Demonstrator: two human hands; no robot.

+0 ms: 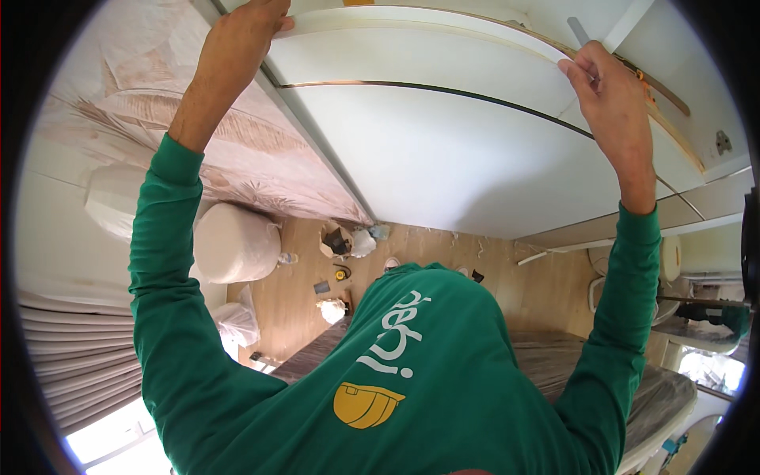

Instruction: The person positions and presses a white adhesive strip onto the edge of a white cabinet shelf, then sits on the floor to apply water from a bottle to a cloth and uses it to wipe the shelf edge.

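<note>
Both my arms in green sleeves reach up to a tall white cabinet [443, 150]. My left hand [241, 36] grips the top left edge of a white cabinet door panel [412, 43]. My right hand [613, 99] holds the panel's right edge, fingers curled over it. A thin dark metal trim line [443, 89] runs across the panel below my hands. The top of the panel near a wooden edge strip [665, 91] is partly out of view.
A wall with leaf-pattern covering [198, 134] stands to the left. Below, the wooden floor [507, 277] has scraps, small tools [342, 273] and plastic bags. Two wrapped white rolls [233, 241] lie at the left. A covered bed [554, 356] is beneath me, curtains [63, 348] at the lower left.
</note>
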